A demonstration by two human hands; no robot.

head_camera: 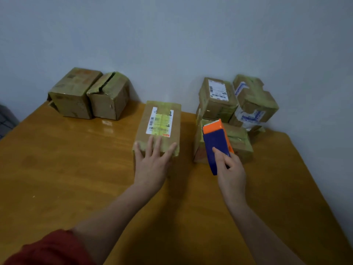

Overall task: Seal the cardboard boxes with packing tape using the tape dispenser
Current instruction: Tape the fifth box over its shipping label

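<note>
Nearest to the person there's a red sleeve (47, 249) on the left arm, and both forearms reach out bare over the wooden worktop (76, 178). The left hand (152, 163) lies flat on the near end of the middle box (141, 131). Its fingers (150, 145) are straight and spread wide, with the thumb out by the box's left edge.

The right hand (231, 169) grips the tape dispenser (215, 144), curled round the blue body with one finger laid along the top. The dispenser's orange end, the one with the toothed edge, points away from the person and a bit upward. It's off to the right of the middle box, clear of it, and in front of a low box (240, 142). Can't tell if it touches that one.

The middle box sits roughly mid-worktop, its long side running away from the person. Yellowish tape covers its ends and runs along the top over a white shipping label (160, 122).

Behind the low box are a labelled box (217, 100) and a wrapped box (254, 100) with blue-and-white plastic on it, both against the wall (172, 35). Back left, a closed box (74, 92) and a split-top box (108, 96) stand side by side and touching.
</note>
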